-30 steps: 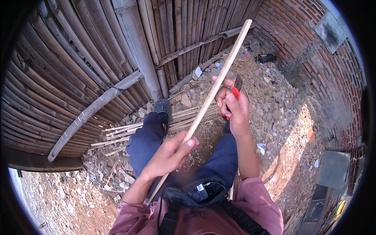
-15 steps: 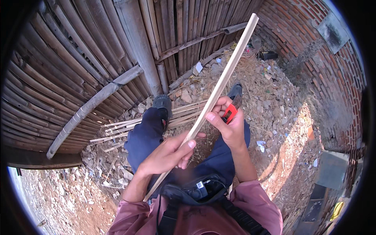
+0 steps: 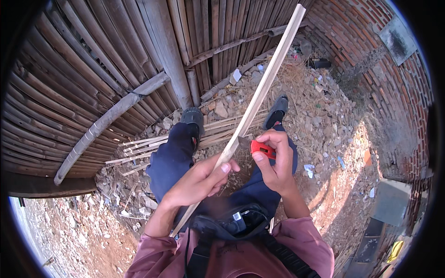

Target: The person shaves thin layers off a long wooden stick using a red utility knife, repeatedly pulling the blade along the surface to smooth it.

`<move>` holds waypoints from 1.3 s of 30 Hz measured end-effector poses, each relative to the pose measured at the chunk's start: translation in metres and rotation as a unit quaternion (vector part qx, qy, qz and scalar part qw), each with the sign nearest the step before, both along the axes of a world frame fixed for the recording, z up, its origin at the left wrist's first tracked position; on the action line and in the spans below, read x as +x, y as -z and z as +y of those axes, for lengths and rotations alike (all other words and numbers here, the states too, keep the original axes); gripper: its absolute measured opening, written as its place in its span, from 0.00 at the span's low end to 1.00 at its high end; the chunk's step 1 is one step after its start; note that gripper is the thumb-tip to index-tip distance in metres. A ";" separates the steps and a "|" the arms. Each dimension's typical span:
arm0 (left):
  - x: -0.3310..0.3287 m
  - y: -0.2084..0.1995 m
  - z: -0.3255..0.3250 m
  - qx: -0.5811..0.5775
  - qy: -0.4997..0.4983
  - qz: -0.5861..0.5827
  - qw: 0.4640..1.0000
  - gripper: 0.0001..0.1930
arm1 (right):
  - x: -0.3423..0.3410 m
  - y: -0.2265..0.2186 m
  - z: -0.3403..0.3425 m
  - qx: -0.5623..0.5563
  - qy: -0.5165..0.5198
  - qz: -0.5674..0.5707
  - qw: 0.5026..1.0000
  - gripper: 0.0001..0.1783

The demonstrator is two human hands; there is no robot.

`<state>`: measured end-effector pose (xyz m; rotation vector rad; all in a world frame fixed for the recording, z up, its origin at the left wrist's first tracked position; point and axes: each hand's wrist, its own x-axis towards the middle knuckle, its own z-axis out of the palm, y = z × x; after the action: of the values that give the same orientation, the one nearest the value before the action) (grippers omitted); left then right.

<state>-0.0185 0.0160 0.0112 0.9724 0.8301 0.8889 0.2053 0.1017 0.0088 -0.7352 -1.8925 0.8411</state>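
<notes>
A long, pale wooden strip (image 3: 266,81) slants up from near my lap toward the upper right. My left hand (image 3: 201,181) is closed round its lower part, thumb on top. Between the thumb and fingers of my right hand (image 3: 277,163) is a red utility knife (image 3: 262,149). Its short grey blade points left and meets, or nearly meets, the strip's right edge just above my left hand. Whether the blade is cutting into the wood I cannot tell.
More wooden strips (image 3: 139,150) lie on the rubble ground beyond my legs. A bamboo wall (image 3: 92,83) with a post (image 3: 164,51) rises at the left and far side, a brick wall (image 3: 394,92) at the right. An open black pouch (image 3: 232,224) sits at my waist.
My right hand has turned and moved slightly down, bringing the knife blade left to the strip's edge. The strip's far end has shifted a little up in the picture; my left hand stays put.
</notes>
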 end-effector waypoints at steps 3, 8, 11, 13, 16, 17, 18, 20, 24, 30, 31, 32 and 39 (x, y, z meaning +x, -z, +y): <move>0.000 0.001 0.000 0.009 -0.001 0.011 1.000 0.17 | -0.002 -0.009 -0.003 0.088 -0.028 -0.066 0.994 0.21; 0.004 -0.004 -0.002 0.061 -0.039 0.125 0.990 0.19 | -0.012 -0.013 -0.006 0.128 0.004 -0.078 0.989 0.18; 0.003 0.005 -0.001 0.116 -0.052 0.159 0.979 0.26 | -0.014 -0.014 -0.007 0.135 0.020 -0.088 0.987 0.17; 0.002 0.008 -0.001 0.127 -0.057 0.162 0.977 0.29 | -0.015 -0.011 -0.007 0.138 0.037 -0.095 0.985 0.18; 0.002 0.005 0.000 0.108 -0.062 0.163 0.979 0.31 | -0.013 -0.009 -0.005 0.146 0.047 -0.095 0.984 0.18; 0.002 0.006 -0.001 0.106 -0.064 0.164 0.979 0.32 | -0.013 -0.009 -0.005 0.145 0.045 -0.095 0.984 0.18; 0.002 0.007 -0.001 0.103 -0.067 0.165 0.979 0.33 | -0.014 -0.009 -0.006 0.143 0.044 -0.095 0.984 0.18; 0.002 0.012 -0.001 0.103 -0.075 0.163 0.978 0.34 | -0.013 -0.011 -0.007 0.146 0.048 -0.103 0.983 0.18; 0.000 0.014 0.000 0.106 -0.063 0.162 0.979 0.34 | -0.011 -0.012 -0.005 0.156 0.080 -0.106 0.979 0.18; 0.001 0.008 0.001 0.066 -0.048 0.105 0.991 0.30 | -0.007 -0.015 -0.003 0.146 0.111 -0.082 0.980 0.18; 0.002 0.008 0.001 0.060 -0.055 0.102 0.991 0.28 | -0.007 -0.016 -0.003 0.148 0.104 -0.080 0.980 0.18; 0.003 0.007 0.000 0.055 -0.062 0.099 0.992 0.25 | -0.008 -0.016 -0.003 0.149 0.092 -0.084 0.981 0.18; 0.005 0.006 0.002 0.093 -0.094 0.123 0.984 0.13 | -0.012 -0.008 -0.007 0.149 0.066 -0.103 0.981 0.18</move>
<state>-0.0135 0.0179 0.0051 1.1989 1.0760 1.0356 0.1937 0.0943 0.0167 -0.7728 -2.0698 0.3971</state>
